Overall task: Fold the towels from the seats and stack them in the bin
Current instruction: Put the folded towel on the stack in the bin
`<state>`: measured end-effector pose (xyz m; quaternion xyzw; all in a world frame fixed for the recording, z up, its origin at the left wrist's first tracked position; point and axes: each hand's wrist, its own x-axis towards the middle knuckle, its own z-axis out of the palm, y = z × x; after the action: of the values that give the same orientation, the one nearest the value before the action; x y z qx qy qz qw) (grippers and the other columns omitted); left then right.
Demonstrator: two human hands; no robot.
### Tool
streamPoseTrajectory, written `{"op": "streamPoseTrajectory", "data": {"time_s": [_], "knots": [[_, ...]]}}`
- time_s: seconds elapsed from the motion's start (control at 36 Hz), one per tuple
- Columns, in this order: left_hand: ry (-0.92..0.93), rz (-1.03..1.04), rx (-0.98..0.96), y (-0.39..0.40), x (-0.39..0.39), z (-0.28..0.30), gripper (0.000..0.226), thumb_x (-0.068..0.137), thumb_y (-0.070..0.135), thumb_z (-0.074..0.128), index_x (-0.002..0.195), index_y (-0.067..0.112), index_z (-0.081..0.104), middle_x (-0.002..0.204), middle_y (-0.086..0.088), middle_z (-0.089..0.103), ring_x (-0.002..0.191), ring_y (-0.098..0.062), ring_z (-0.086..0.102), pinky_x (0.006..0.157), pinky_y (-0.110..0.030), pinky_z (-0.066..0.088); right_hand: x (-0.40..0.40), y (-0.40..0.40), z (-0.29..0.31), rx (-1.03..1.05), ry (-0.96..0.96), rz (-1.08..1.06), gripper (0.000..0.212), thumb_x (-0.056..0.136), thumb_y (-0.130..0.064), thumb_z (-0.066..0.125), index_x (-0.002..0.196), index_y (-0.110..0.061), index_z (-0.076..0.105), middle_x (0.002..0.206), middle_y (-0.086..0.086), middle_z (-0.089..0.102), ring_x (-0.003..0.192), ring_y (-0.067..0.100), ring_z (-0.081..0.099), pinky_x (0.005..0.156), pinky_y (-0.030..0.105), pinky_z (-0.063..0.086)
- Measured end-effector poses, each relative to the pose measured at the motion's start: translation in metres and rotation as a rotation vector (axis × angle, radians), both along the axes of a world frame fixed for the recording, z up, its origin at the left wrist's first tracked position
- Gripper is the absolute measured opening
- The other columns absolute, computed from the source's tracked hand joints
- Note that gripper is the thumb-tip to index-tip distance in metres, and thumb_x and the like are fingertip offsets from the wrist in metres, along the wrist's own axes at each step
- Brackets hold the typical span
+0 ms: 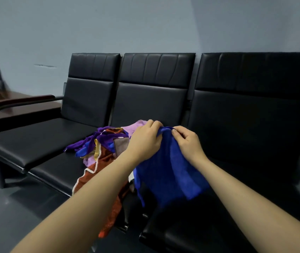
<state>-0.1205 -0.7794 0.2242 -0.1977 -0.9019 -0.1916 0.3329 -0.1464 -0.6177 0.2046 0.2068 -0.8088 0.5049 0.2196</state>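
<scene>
Right-hand seat [255, 125] cut by the frame edge — towel pile [99, 148] partly behind arms.

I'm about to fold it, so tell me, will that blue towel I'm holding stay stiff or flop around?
Likely floppy: the blue towel hangs in loose folds below the left hand and right hand pinching its top edge. Probably light, since fingertip pinches hold it. It looks plush, so it is unlikely to slip.

We see a royal-blue towel [165, 172], plain, no pattern. In the pile: purple towel [90, 141], pale pink/lilac one [133, 127], rust-red one [101, 167] w/ cream edging, grey-brown one [121, 146], a mustard-yellow strip [97, 151]. Seats [145, 99] are black, glossy, w/ vertical stitch lines on the top pads. Armrest [20, 102] is dark reddish-brown on a grey frame. Wall [109, 24] is flat pale grey-blue; floor [8, 207] is dark grey.
</scene>
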Motion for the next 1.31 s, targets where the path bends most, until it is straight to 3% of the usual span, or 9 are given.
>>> {"op": "streamPoseTrajectory", "data": {"time_s": [0.17,0.33,0.42,0.5,0.64,0.78,0.97,1.08,1.31], "knots": [[-0.219,-0.09,0.049,0.055,0.002,0.008,0.038,0.094,0.049,0.035,0.109,0.022,0.058,0.1,0.005,0.052,0.099,-0.016,0.05,0.091,-0.033,0.028,0.017,0.06,0.012,0.13,-0.043,-0.165,0.019,0.096,-0.026,0.052,0.103,-0.021,0.068,0.099,-0.004,0.066,0.097,0.016,0.06,0.091,0.047,0.047],[-0.272,-0.092,0.049,0.121,0.006,0.014,0.027,0.097,0.027,0.041,0.116,0.019,0.058,0.114,-0.001,0.054,0.107,-0.022,0.052,0.096,-0.037,0.03,0.044,0.115,0.03,0.22,-0.088,-0.284,0.021,0.097,-0.028,0.047,0.095,-0.021,0.067,0.086,-0.007,0.06,0.088,0.016,0.057,0.086,0.047,0.047],[-0.325,-0.158,0.169,0.143,0.012,0.013,0.029,0.093,0.013,0.041,0.111,0.016,0.063,0.11,-0.005,0.062,0.101,-0.025,0.058,0.091,-0.039,0.044,0.054,0.137,0.033,0.274,-0.088,-0.337,0.021,0.098,-0.024,0.044,0.094,-0.02,0.065,0.086,-0.005,0.061,0.085,0.016,0.058,0.085,0.047,0.049],[-0.343,-0.212,0.265,0.159,0.014,0.008,0.031,0.091,0.005,0.038,0.105,0.014,0.065,0.102,-0.009,0.067,0.09,-0.027,0.063,0.077,-0.043,0.053,0.068,0.161,0.037,0.407,-0.126,-0.381,0.017,0.098,-0.026,0.045,0.096,-0.023,0.062,0.092,-0.006,0.063,0.086,0.015,0.059,0.082,0.041,0.049],[-0.318,-0.164,0.263,0.177,0.012,0.002,0.034,0.092,0.001,0.033,0.112,0.013,0.058,0.109,-0.01,0.062,0.092,-0.027,0.06,0.079,-0.045,0.053,0.085,0.204,0.035,0.677,-0.207,-0.41,0.018,0.095,-0.022,0.05,0.107,-0.023,0.062,0.101,-0.01,0.053,0.097,0.013,0.054,0.083,0.035,0.045],[-0.252,-0.064,0.24,0.175,0.002,0.0,0.032,0.094,0.004,0.031,0.113,0.014,0.056,0.107,-0.01,0.064,0.094,-0.03,0.06,0.076,-0.045,0.052,0.087,0.248,0.013,0.527,-0.195,-0.659,0.016,0.092,-0.011,0.05,0.096,-0.015,0.065,0.094,-0.002,0.048,0.093,0.025,0.056,0.079,0.037,0.046],[-0.178,0.103,0.091,0.173,-0.01,-0.016,0.027,0.096,0.006,0.037,0.11,0.007,0.06,0.105,-0.014,0.063,0.097,-0.034,0.055,0.077,-0.042,0.046,0.084,0.272,-0.005,0.34,-0.239,-0.872,0.01,0.09,-0.024,0.06,0.087,-0.016,0.066,0.101,0.007,0.061,0.089,0.027,0.06,0.078,0.039,0.051],[-0.164,0.163,-0.014,0.175,-0.016,-0.024,0.021,0.097,0.006,0.039,0.105,0.006,0.059,0.107,-0.01,0.056,0.099,-0.031,0.051,0.07,-0.037,0.041,0.078,0.273,-0.008,0.328,-0.25,-0.958,0.014,0.094,-0.017,0.053,0.098,-0.012,0.066,0.109,0.009,0.056,0.093,0.03,0.058,0.073,0.035,0.044],[-0.182,0.146,0.127,0.187,-0.028,-0.018,0.019,0.096,0.006,0.038,0.096,0.007,0.057,0.1,-0.007,0.056,0.083,-0.031,0.056,0.063,-0.037,0.04,0.067,0.292,0.001,0.279,-0.225,-1.099,0.019,0.098,-0.021,0.05,0.101,-0.004,0.058,0.109,0.015,0.056,0.097,0.036,0.057,0.071,0.036,0.039]]}}
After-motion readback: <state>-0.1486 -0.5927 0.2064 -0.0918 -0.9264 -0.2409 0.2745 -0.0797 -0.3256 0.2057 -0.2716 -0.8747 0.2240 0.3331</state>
